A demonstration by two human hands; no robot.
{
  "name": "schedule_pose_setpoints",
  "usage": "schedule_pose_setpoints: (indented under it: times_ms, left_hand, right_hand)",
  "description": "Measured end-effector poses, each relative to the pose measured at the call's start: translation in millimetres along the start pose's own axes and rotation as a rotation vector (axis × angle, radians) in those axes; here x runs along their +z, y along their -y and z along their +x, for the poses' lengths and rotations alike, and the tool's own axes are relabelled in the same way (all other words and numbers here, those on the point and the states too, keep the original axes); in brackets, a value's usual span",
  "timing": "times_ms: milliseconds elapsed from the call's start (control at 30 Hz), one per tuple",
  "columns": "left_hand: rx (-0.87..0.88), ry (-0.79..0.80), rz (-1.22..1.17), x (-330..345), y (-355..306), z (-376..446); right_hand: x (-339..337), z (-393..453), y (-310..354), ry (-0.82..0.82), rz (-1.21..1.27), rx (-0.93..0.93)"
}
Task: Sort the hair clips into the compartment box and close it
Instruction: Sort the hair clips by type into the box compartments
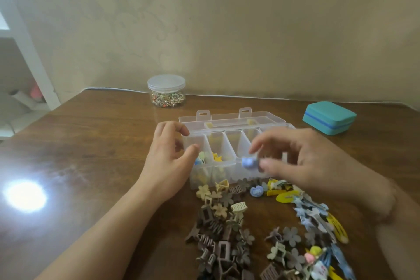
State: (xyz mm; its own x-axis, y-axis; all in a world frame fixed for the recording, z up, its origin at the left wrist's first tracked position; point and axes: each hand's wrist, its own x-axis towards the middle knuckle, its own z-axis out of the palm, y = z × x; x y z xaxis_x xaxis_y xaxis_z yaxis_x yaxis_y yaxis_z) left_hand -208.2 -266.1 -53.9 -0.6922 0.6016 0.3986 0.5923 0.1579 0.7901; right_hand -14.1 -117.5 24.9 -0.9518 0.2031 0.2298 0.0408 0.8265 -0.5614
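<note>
Loose hair clips cover the near table in front of the person: brown and beige claw and flower shapes in the middle, blue stars and yellow snap clips to the right. Just behind the pile sits the clear compartment box, lid open and tipped back, long axis running left-right, dividers splitting it into side-by-side bins. Left two bins hold a few clips, yellow and pale ones; the next bins look empty.

Right hand pinches a small blue clip between thumb and fingertips, right above the front wall at about the third bin. Motion blur there, so grip detail is soft. Left hand hovers at the box's left end, fingers curled loosely, holding nothing, thumb tip near the first bin.

Judgement: the right hand is the working one; the drop is a short move back and down into a bin. Most of the sorting remains.

Further back: jar, teal case, both well apart.
</note>
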Motion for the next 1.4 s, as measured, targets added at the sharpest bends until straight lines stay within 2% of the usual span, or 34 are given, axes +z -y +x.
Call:
schedule_pose_setpoints:
  times_ms: [67,100,267,400,467,567,767,1133,1233,1300,1400]
  left_hand:
    - [-0.008,-0.015,-0.003,0.2,-0.7,-0.5]
    - [-0.014,-0.029,-0.001,0.6,-0.5,-0.8]
    - [-0.063,-0.072,-0.003,2.6,0.0,-0.9]
    - [-0.074,-0.070,-0.035,3.7,0.7,1.2]
    - [-0.068,-0.071,-0.033,3.8,1.7,1.3]
    - [-0.067,-0.063,-0.029,4.2,2.6,1.3]
    - [-0.082,-0.047,-0.029,3.9,3.3,2.3]
    - [-0.096,-0.035,-0.031,2.8,2.5,2.1]
    - [-0.098,-0.031,-0.033,2.6,2.2,2.3]
    - [-0.096,-0.019,-0.038,2.1,1.5,1.9]
    - [-0.093,-0.012,-0.036,1.4,1.0,2.1]
  right_hand:
    - [5.6,13.1,2.1,-0.160,0.055,-0.027]
    - [11.4,20.4,1.1,-0.188,0.029,-0.028]
    - [36.4,31.5,-11.6,-0.118,-0.195,-0.022]
    - [18.5,13.6,-6.2,-0.184,-0.219,-0.072]
    - [10.1,2.7,-2.9,-0.091,-0.310,-0.006]
    - [16.0,-3.7,0.9,0.128,-0.631,0.082]
    - [34.0,1.8,-0.3,0.200,-0.750,0.038]
    - [27.8,-1.8,-3.3,0.302,-0.549,0.028]
    - [18.5,1.5,-7.3,0.206,-0.253,0.095]
    - [13.1,6.8,-4.2,0.066,0.024,0.087]
    - [13.4,27.3,4.8,-0.091,0.156,0.027]
